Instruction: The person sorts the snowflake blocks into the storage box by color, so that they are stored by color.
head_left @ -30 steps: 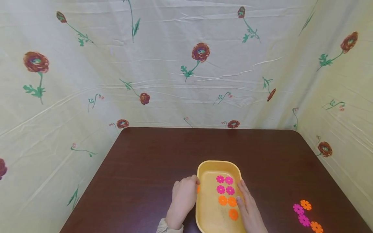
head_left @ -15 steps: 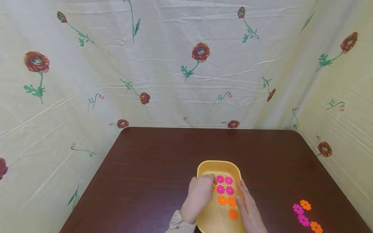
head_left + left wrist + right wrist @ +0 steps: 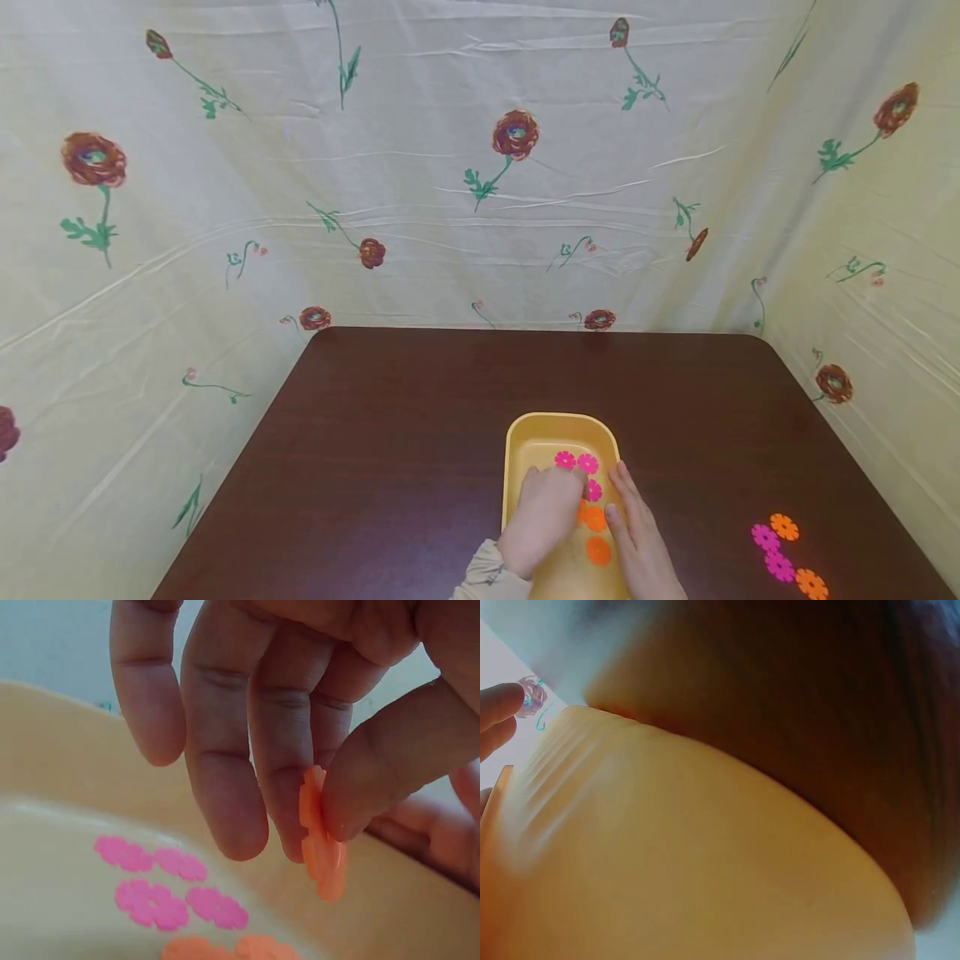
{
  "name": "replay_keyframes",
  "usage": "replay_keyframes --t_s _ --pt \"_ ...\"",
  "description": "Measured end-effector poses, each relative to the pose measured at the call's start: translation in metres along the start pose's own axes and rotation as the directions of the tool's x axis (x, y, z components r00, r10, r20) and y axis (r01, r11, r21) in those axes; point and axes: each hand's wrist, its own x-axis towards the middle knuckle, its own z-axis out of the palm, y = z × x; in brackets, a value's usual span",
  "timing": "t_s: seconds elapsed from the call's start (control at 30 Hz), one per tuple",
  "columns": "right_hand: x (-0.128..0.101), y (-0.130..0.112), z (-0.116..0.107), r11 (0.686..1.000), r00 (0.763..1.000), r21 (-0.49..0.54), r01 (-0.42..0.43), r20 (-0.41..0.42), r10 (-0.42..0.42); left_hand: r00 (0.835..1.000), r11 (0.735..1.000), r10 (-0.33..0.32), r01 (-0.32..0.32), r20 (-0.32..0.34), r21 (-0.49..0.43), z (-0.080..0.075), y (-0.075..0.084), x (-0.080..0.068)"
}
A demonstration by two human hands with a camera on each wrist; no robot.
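A yellow tray (image 3: 561,422) sits near the table's front edge. It holds pink flower discs (image 3: 587,463) in its far part and orange flower discs (image 3: 597,550) nearer me. My left hand (image 3: 555,493) hovers over the tray's middle and hides some of the discs. In the left wrist view my left hand (image 3: 315,834) pinches an orange flower disc (image 3: 324,851) on edge between thumb and fingers, above the pink discs (image 3: 150,904). My right hand (image 3: 636,529) lies with straight fingers along the tray's right rim. The right wrist view shows only the tray's outer wall (image 3: 667,862) and a fingertip (image 3: 499,701).
The dark brown table (image 3: 412,433) is walled by flowered cloth on three sides. Several loose discs lie at the front right: an orange one (image 3: 783,527), two pink ones (image 3: 772,552) and another orange one (image 3: 811,583).
My left hand has moved right from outside the tray's left rim to over its middle, carrying the orange disc. The right hand has stayed on the right rim.
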Motion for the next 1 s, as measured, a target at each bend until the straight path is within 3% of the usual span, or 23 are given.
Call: replay_keyframes --t_s 0.27,0.47,0.57,0.8,1.0 --pt "0.001 0.0 -0.001 1.0 1.0 -0.002 -0.009 0.009 0.009 0.996 0.999 -0.008 0.004 0.085 0.05 0.014 0.008 0.001" --pt "0.002 0.001 -0.001 1.0 0.999 0.004 -0.031 0.03 0.031 0.973 0.998 -0.065 0.063 0.223 0.014 0.022 0.014 0.004" --pt "0.001 0.001 -0.001 1.0 0.999 -0.009 -0.03 0.018 0.03 0.964 0.997 -0.075 0.075 0.257 0.01 0.026 0.017 0.004" --pt "0.0 0.0 -0.001 0.999 0.999 -0.01 -0.035 0.022 0.035 0.962 0.996 -0.075 0.063 0.262 0.056 0.034 0.024 0.002" --pt "0.001 0.001 0.0 0.999 1.0 -0.035 -0.02 0.007 0.02 0.978 0.991 -0.052 0.027 0.2 0.13 0.04 0.026 0.001"
